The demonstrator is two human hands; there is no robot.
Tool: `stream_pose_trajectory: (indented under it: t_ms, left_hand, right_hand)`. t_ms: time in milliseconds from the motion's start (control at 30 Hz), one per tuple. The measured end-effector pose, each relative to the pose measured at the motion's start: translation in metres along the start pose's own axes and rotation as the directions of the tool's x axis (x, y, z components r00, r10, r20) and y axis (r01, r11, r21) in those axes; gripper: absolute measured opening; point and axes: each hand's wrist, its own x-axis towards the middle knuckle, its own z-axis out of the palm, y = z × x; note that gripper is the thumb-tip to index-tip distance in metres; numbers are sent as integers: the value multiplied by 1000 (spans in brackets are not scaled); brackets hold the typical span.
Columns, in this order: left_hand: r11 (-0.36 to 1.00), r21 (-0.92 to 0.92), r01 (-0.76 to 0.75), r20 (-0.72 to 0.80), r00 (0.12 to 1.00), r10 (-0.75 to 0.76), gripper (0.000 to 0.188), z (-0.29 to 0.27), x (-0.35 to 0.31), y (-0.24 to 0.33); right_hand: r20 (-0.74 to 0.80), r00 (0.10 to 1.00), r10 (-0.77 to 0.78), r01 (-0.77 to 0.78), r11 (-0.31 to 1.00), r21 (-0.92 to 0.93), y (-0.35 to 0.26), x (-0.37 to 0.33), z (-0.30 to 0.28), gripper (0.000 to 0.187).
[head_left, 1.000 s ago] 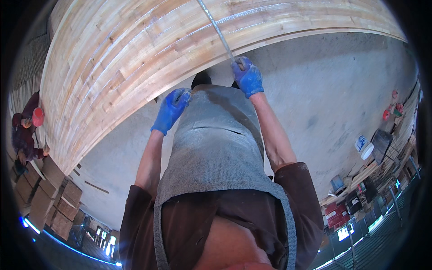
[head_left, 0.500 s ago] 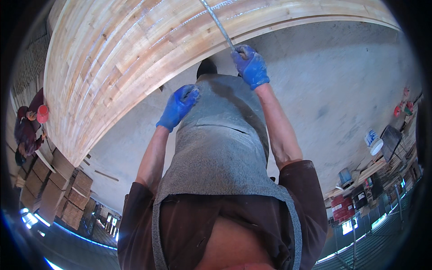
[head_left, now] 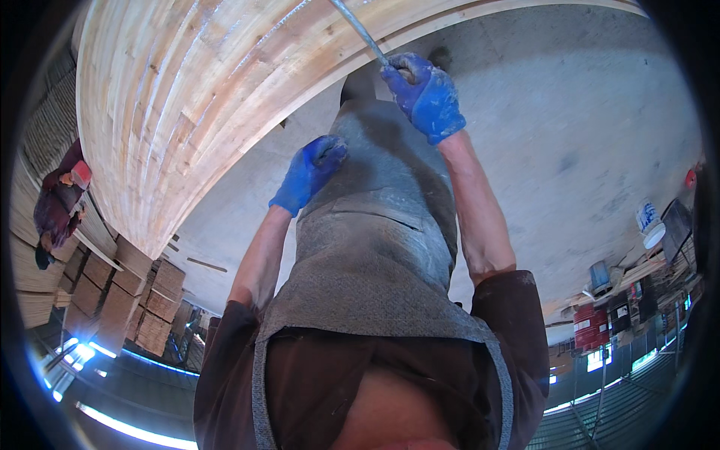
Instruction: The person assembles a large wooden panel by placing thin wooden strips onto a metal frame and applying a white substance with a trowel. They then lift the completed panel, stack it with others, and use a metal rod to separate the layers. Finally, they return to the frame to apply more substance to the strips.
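My right hand (head_left: 426,97), in a dusty blue glove, is closed around the end of a thin grey metal rod (head_left: 360,31). The rod slants up and left over the pale wooden panel (head_left: 187,97) and leaves the picture at the top, so its far end is hidden. My left hand (head_left: 309,171), gloved in the same blue, is curled in front of my grey apron (head_left: 367,277); nothing shows sticking out of it. It touches neither the rod nor the panel. The panel is made of many narrow strips, with whitish wet-looking lines along several joints.
At the far left a person (head_left: 60,202) in dark clothes and a red cap bends by the panel's end. Stacked wood (head_left: 112,292) stands lower left. On the right are a white bucket (head_left: 650,225), a blue-grey container (head_left: 600,276) and red containers (head_left: 590,326) on the concrete floor (head_left: 555,150).
My view has shifted, and the panel's near edge sits higher in the picture. My right hand, still on the rod, appears slightly higher. The left hand stays curled by the apron.
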Motion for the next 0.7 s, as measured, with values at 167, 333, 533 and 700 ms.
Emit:
stream_pose_trajectory:
  t_ms: [167, 333, 533, 700]
  left_hand:
    - [998, -13, 60, 44, 997, -59, 35, 6, 4, 10]
    - [994, 17, 107, 31, 994, -107, 36, 10, 5, 14]
    - [995, -3, 99, 41, 994, -98, 38, 7, 6, 26]
    - [998, -7, 58, -8, 998, -58, 36, 2, 9, 25]
  right_hand:
    - [-21, 1000, -14, 13, 998, -61, 1, 0, 1, 26]
    - [-30, 997, -66, 61, 988, -139, -2, -1, -2, 24]
    - [-23, 999, -48, 44, 988, -150, -5, 0, -4, 25]
    - [22, 1000, -13, 17, 987, -161, -9, 3, -8, 28]
